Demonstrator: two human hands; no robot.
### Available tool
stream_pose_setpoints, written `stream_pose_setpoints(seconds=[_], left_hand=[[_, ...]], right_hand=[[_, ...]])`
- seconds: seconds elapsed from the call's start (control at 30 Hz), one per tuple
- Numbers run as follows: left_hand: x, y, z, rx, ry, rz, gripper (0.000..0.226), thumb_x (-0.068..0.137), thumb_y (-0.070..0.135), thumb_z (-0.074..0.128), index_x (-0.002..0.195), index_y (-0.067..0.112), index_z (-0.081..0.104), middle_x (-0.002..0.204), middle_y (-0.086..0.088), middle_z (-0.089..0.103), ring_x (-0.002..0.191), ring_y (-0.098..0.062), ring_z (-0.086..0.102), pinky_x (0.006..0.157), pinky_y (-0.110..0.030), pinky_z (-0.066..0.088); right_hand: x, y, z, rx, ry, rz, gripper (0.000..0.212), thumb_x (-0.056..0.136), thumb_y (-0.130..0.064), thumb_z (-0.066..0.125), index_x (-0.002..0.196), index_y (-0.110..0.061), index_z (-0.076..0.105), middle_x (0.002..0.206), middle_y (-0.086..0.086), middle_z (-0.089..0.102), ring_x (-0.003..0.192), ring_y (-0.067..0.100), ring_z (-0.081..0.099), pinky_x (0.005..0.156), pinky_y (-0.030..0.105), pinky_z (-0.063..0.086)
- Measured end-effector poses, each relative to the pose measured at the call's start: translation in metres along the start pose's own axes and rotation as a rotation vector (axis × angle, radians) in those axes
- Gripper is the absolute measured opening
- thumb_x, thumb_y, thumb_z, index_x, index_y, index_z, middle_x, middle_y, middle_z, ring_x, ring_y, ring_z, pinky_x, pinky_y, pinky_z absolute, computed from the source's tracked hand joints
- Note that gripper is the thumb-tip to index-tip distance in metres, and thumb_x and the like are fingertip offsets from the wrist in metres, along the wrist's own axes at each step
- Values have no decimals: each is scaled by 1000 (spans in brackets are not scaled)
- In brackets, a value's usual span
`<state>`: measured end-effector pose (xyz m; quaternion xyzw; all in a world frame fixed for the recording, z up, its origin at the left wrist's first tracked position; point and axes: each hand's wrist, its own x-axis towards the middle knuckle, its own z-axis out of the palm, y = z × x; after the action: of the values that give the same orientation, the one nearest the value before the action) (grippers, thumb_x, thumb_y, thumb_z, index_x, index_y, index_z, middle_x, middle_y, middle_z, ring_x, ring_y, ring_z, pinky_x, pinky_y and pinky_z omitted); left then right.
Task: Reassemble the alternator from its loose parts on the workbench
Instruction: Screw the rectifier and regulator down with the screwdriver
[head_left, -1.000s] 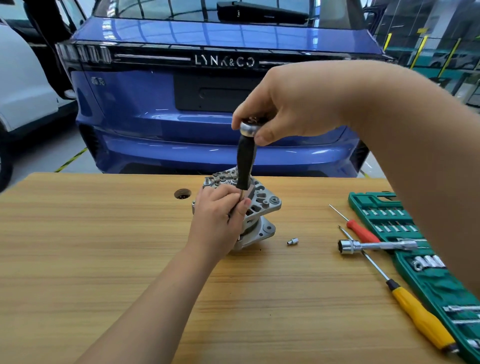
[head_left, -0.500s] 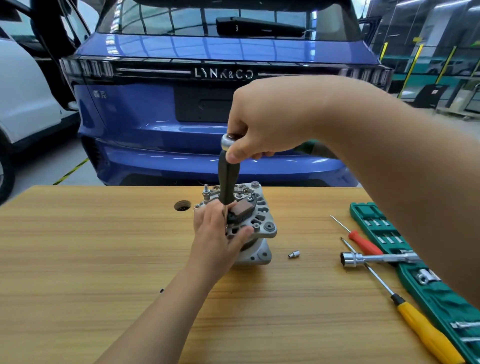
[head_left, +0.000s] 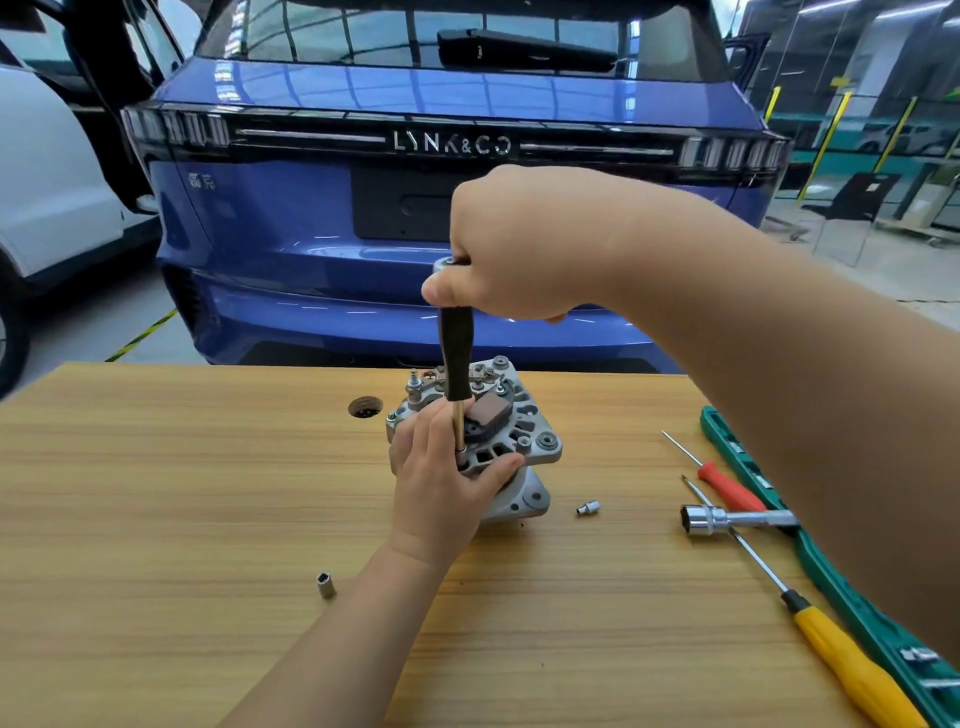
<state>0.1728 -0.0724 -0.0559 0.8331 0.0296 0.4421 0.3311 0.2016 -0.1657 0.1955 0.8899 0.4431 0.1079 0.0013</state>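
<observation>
Driver (head_left: 456, 358) stands almost upright. Its long axis runs from the right hand (head_left: 519, 249) straight down to the near-left rim of the alternator (head_left: 519, 431), where its tip sits on what looks like a fastener. The right hand's grip is clamped round the metal-capped top of the black handle, directly above the work. The left hand (head_left: 441, 483) is the nearer one. Its grip is wrapped on the alternator's near side, with the thumb pressed along the rim just beside the driver's shaft. Any turning, I judge, has to stay in line with that upright axis while the left hand braces the body against twisting. The alternator stands on end near the middle of the wooden surface (head_left: 156, 493). It is grey cast metal, with a vented top face carrying studs and a dark rectangular block, and mounting ears jutting out.
</observation>
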Motion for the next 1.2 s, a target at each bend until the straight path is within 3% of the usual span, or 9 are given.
stream_pose_setpoints(seconds=[0.13, 0.27, 0.33, 0.5, 0.77, 0.93, 1.03, 1.1, 1.2], left_hand=[[0, 3, -3, 12, -1, 9, 60, 73, 51, 69, 119, 14, 56, 116, 2, 53, 111, -12, 36, 98, -40, 40], [1, 1, -5, -2, -42, 23, 47, 69, 35, 83, 110, 19, 66, 118, 14, 46, 109, -7, 31, 96, -29, 32], [0, -1, -8, -25, -77, 14, 49, 69, 33, 84, 113, 22, 65, 121, 18, 44, 111, -6, 30, 97, -26, 30], [0, -2, -9, -46, -50, -5, 54, 68, 33, 84, 116, 21, 62, 120, 15, 48, 110, -7, 32, 99, -33, 34], [2, -2, -15, -33, -81, 4, 54, 67, 35, 84, 113, 18, 63, 114, 17, 48, 107, -6, 35, 100, -7, 21], [3, -2, -21, -38, -165, -25, 47, 74, 37, 78, 116, 32, 57, 120, 35, 39, 114, 4, 29, 102, -13, 14], [6, -11, -35, -5, -256, 28, 37, 80, 48, 66, 116, 42, 57, 126, 45, 34, 119, 11, 23, 106, -39, 27], [9, -18, -46, 82, -249, 125, 44, 81, 54, 57, 119, 33, 64, 131, 34, 40, 119, -1, 28, 102, -57, 33], [17, -31, -63, 161, -279, 227, 49, 83, 54, 52, 121, 27, 65, 139, 14, 47, 124, -20, 38, 103, -54, 32]], right_hand=[[-7, 6, 1, 12, -37, 27, 44, 94, -48, 51, 64, -16, 54, 30, -14, 49, 39, 17, 57, 45, 21, 33], [-1, 10, -21, -124, -189, -110, 17, 82, -45, 66, 87, -30, 72, 68, -9, 69, 58, 9, 59, 56, 27, 41], [6, 12, -28, -194, -189, -139, 22, 79, -41, 70, 101, -38, 71, 80, -10, 67, 65, 8, 55, 60, 28, 42], [9, 16, -24, -131, -187, -119, 32, 78, -59, 64, 72, -29, 73, 53, -19, 63, 49, -5, 56, 51, 23, 33], [3, 4, -10, -123, -75, -110, 53, 88, -57, 53, 61, -14, 65, 46, -4, 61, 40, 14, 53, 47, 24, 31], [-11, 6, -4, 109, 80, -183, 46, 84, -55, 57, 77, -11, 66, 57, -1, 47, 48, 13, 36, 47, 29, 30], [-16, 28, -16, 135, 176, -114, 42, 80, -53, 58, 70, -13, 64, 50, -1, 42, 42, 11, 31, 44, 26, 27], [-19, 45, -18, 99, 172, -38, 43, 79, -52, 57, 71, -10, 64, 54, 7, 45, 45, 14, 32, 48, 28, 28], [-22, 59, -9, 83, 131, 34, 43, 79, -49, 58, 67, -8, 60, 52, 4, 38, 48, 19, 31, 50, 31, 27]])
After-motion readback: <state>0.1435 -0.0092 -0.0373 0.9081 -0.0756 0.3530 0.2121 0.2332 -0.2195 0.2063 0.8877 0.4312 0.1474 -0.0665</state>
